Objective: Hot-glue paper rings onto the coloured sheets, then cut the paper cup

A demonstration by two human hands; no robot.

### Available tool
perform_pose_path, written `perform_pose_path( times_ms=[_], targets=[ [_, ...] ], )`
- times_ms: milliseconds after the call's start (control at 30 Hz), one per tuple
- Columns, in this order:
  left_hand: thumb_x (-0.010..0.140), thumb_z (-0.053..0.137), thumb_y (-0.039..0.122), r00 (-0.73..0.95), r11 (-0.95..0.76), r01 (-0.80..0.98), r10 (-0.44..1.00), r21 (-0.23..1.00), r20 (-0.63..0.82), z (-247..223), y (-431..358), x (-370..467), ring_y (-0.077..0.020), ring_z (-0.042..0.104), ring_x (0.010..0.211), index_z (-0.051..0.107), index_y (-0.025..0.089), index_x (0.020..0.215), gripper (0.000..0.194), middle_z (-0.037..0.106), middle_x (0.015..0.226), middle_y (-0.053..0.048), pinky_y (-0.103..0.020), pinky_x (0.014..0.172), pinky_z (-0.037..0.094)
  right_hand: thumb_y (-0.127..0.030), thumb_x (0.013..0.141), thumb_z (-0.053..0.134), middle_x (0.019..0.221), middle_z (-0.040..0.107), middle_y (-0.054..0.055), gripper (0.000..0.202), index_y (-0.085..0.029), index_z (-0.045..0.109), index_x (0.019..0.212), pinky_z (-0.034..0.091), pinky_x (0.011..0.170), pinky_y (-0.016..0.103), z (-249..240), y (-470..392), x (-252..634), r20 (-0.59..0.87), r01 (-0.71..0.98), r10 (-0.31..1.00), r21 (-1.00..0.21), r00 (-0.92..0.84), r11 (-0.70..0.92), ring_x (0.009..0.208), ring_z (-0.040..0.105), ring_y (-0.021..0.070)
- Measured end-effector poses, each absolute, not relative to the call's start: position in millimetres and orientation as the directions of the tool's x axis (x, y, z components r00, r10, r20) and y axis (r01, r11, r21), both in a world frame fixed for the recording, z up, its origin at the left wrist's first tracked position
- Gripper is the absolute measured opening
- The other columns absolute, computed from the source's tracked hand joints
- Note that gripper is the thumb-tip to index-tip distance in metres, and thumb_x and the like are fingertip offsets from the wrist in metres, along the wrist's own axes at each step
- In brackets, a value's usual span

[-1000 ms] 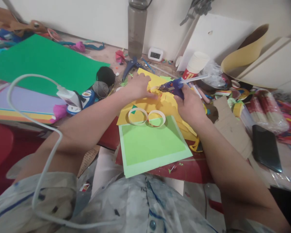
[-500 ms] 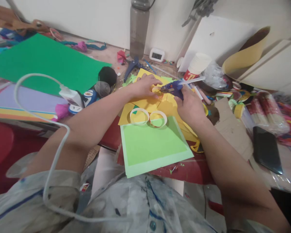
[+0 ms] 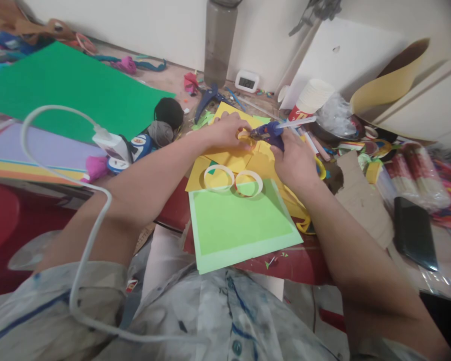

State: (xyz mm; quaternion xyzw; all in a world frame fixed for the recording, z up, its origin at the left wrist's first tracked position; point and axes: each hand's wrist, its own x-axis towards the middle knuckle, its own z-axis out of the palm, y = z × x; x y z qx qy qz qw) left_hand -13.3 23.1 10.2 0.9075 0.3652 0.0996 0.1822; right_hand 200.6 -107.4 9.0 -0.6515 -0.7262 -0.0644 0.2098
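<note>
R hand (image 3: 296, 159) gripping glue gun (image 3: 273, 134), L hand (image 3: 228, 131) nearer nozzle (image 3: 253, 134) vs before

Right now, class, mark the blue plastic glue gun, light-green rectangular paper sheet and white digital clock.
Blue plastic glue gun (image 3: 273, 132): head view, body.
Light-green rectangular paper sheet (image 3: 242, 220): head view, middle.
White digital clock (image 3: 247, 82): head view, display.

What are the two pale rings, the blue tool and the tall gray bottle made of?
Pale rings: probably matte paper or thin card, being bent strips without shine.
Blue tool, in the right hand: looks like hard plastic, from its solid, stiff-looking body; its finish is hard to tell.
Gray bottle: likely smooth plastic, since it looks partly see-through, though glass is possible.
</note>
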Motion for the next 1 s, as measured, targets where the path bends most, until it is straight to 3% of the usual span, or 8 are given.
perform_pose_path(
  times_ms=[233, 433, 567, 767, 1000],
  targets=[
    [0.081, 0.076, 0.061, 0.623, -0.570, 0.700, 0.782, 0.430, 0.022, 18.2, 9.6, -5.8, -0.0381, 0.050, 0.135, 0.070, 0.033, 0.133, 0.060, 0.061, 0.135, -0.010, -0.049, 0.109, 0.042, -0.025, 0.101, 0.049, 0.132, 0.070, 0.025, 0.042, -0.014, 0.059, 0.141, 0.050, 0.107, 0.062, 17.7, -116.2, 201.7, 0.376, 0.981, 0.925, -0.150, -0.056, 0.121, 0.130, 0.063, 0.0431],
    [0.071, 0.084, 0.066, 0.503, -0.460, 0.798, 0.864, 0.389, -0.009, 17.8, 6.6, 5.5, -0.0396, 0.053, 0.130, 0.069, 0.027, 0.133, 0.074, 0.064, 0.129, -0.012, -0.049, 0.107, 0.044, -0.028, 0.103, 0.049, 0.129, 0.070, 0.024, 0.039, -0.017, 0.059, 0.140, 0.050, 0.107, 0.060, 23.7, -118.8, 204.4, 0.353, 0.980, 0.934, -0.161, -0.052, 0.116, 0.129, 0.063, 0.0419],
    [0.068, 0.086, 0.065, 0.527, -0.489, 0.785, 0.850, 0.380, 0.005, 17.0, 7.4, 1.6, -0.0397, 0.051, 0.135, 0.067, 0.028, 0.139, 0.082, 0.060, 0.137, -0.012, -0.048, 0.110, 0.043, -0.027, 0.101, 0.049, 0.127, 0.071, 0.024, 0.040, -0.016, 0.059, 0.138, 0.051, 0.105, 0.061, 24.5, -119.9, 201.4, 0.339, 0.981, 0.940, -0.169, -0.036, 0.099, 0.127, 0.065, 0.0428],
    [0.077, 0.080, 0.060, 0.594, -0.572, 0.726, 0.801, 0.382, 0.071, 11.4, 13.5, -5.2, -0.0386, 0.047, 0.142, 0.072, 0.031, 0.134, 0.064, 0.062, 0.138, -0.011, -0.050, 0.119, 0.037, -0.026, 0.102, 0.047, 0.133, 0.069, 0.024, 0.044, -0.017, 0.057, 0.144, 0.051, 0.105, 0.061, 20.3, -118.7, 200.0, 0.344, 0.976, 0.938, -0.182, -0.049, 0.117, 0.132, 0.062, 0.0426],
    [0.081, 0.079, 0.057, 0.583, -0.558, 0.728, 0.810, 0.398, 0.067, 16.5, 1.8, -7.9, -0.0360, 0.051, 0.137, 0.074, 0.027, 0.133, 0.060, 0.064, 0.135, -0.011, -0.047, 0.116, 0.039, -0.024, 0.101, 0.048, 0.141, 0.067, 0.027, 0.047, -0.013, 0.056, 0.145, 0.050, 0.109, 0.061, 20.0, -116.8, 196.3, 0.333, 0.973, 0.942, -0.201, -0.042, 0.114, 0.138, 0.059, 0.0433]
  ],
)
